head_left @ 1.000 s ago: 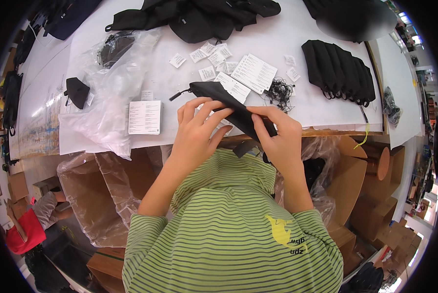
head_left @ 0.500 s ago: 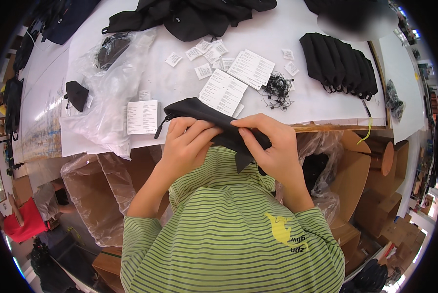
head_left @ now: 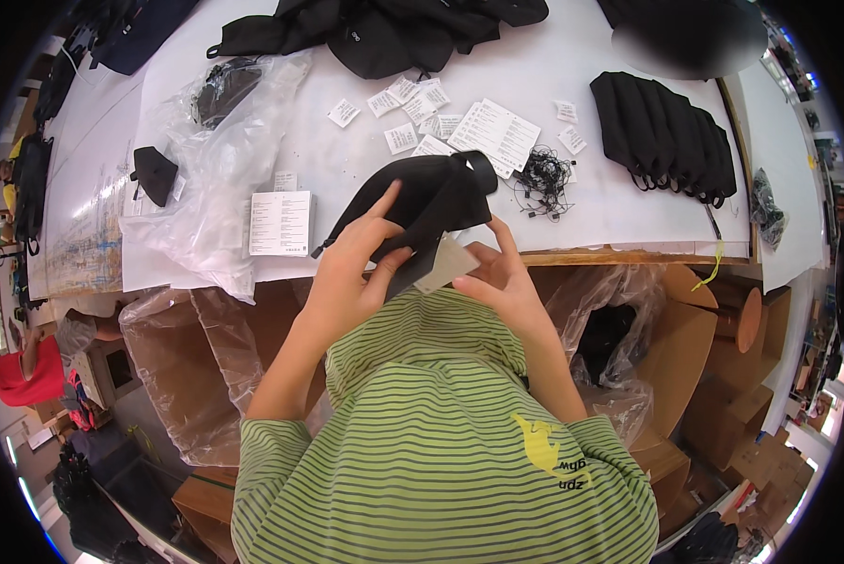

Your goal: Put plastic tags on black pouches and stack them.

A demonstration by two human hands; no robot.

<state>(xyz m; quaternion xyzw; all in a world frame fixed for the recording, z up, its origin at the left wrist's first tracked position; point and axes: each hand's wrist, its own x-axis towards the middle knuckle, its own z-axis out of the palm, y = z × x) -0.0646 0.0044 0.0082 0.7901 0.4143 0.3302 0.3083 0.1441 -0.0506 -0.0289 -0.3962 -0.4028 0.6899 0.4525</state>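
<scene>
A black fabric pouch (head_left: 412,193) is held up over the table's near edge, its far end raised and bent. My left hand (head_left: 361,254) grips its left side, thumb at the lower edge and index finger stretched over the cloth. A pale grey, tag-like flat piece (head_left: 448,265) sticks out from the pouch's lower side. My right hand (head_left: 499,277) pinches that piece's right edge between thumb and curled fingers, its index finger raised beside the pouch. Whether the pale piece is attached to the pouch is hidden.
Beyond lie printed cards (head_left: 497,133), small white labels (head_left: 401,139) and tangled black cords (head_left: 544,181). Black pouches (head_left: 664,136) stand in a row at right. Left are a card stack (head_left: 281,224) and clear plastic bag (head_left: 220,179). Open boxes (head_left: 191,367) flank me below the edge.
The pouch has been turned and raised, its right end now pointing away from me. The pale flat piece has come into view at its lower side, and my right hand has shifted onto it.
</scene>
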